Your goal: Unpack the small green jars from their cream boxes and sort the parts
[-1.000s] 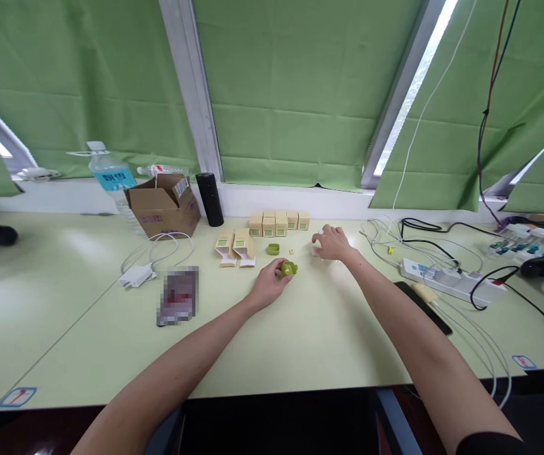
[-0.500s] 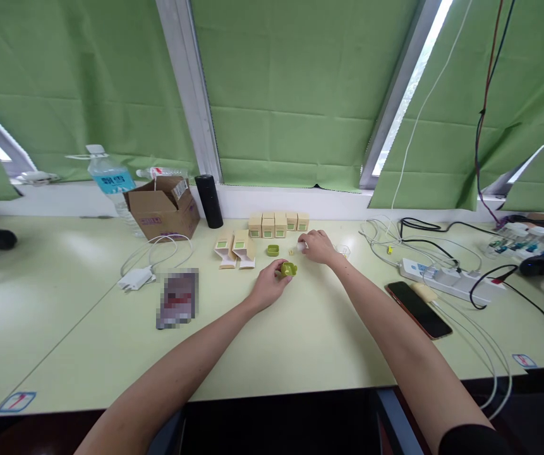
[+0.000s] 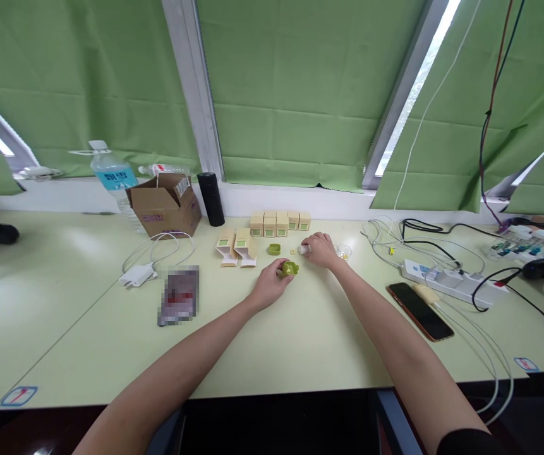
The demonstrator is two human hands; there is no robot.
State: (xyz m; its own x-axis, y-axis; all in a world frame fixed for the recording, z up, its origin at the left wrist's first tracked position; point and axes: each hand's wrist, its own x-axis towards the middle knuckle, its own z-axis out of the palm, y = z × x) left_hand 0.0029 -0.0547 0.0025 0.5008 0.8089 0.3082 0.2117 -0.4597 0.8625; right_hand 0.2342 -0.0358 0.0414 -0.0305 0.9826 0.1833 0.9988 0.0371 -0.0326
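Observation:
My left hand (image 3: 269, 283) is closed on a small green cup-shaped piece (image 3: 290, 268), which shows its hollow side. Across from it, my right hand (image 3: 320, 249) pinches a small white cylinder (image 3: 304, 249) near the tabletop; its exact kind is unclear. Between the hands and a little farther back sits a small green square container (image 3: 274, 249). A tiny pale-yellow piece (image 3: 292, 251) lies to the right of that container. Just right of my right hand stands a small clear dish (image 3: 344, 253) with tiny yellowish bits in it.
Several small tan boxes (image 3: 276, 225) stand in rows at the back, with two open boxes (image 3: 244, 248) nearer. Cardboard box (image 3: 165, 205) and black cylinder (image 3: 211, 200) are at left. A phone (image 3: 420, 311), power strip (image 3: 452, 283) and loose cables occupy the right.
The white cylinder in my right hand has turned and shows more clearly. The green piece in my left hand is tilted slightly differently. The view has shifted a little.

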